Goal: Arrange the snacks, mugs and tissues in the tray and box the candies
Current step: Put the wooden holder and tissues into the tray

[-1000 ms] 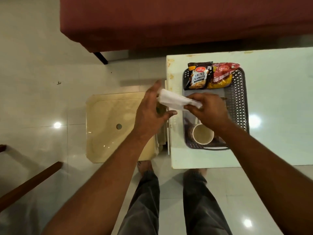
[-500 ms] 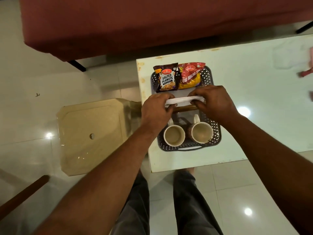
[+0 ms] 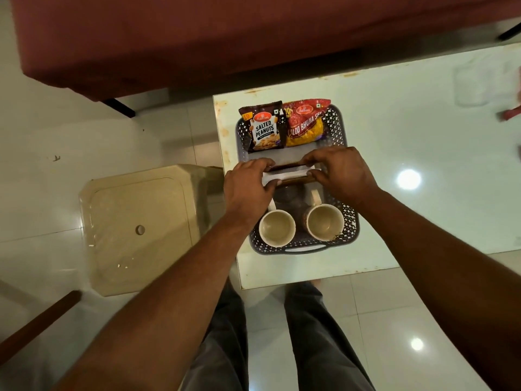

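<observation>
Tissues (image 3: 287, 174): white folded stack, seated in brown holder (image 3: 294, 181) lying across mid-section of tray (image 3: 351, 221), btwn snack pkts at far end and mugs at near end.

Head view, findings:
- Tray: grey perforated plastic, on near-left corner of white table (image 3: 423, 142). Handle slot visible in near rim.
- Far end of tray: salted peanuts pkt (image 3: 264, 128) on L, aloo bhujia pkt (image 3: 306, 122) on R. Side by side, edges meeting, labels up, tops resting over far rim.
- Near end of tray: left mug (image 3: 277, 227) and right mug (image 3: 324, 221), both upright, mouths up, cream interiors. They stand side by side; whether touching, cannot tell. Handles point toward far end.
- Left hand (image 3: 248, 187): fingers curled over L end of tissues, thumb on near edge. Pinching grip.
- Right hand (image 3: 342, 173): fingers curled down over R end of tissues and holder. Grasping; thumb hidden.
- L wrist covers part of tray's L wall.
- Off table, L side: beige plastic stool (image 3: 141, 227), just beside table edge.
- Beyond table: maroon sofa (image 3: 225, 38) w/ dark leg.
- Far R of table: small red obj (image 3: 511, 114), cut off by frame. Type: cannot tell.
- Bottom of view: person's legs in grey trousers (image 3: 225, 348), on glossy tiled floor.
</observation>
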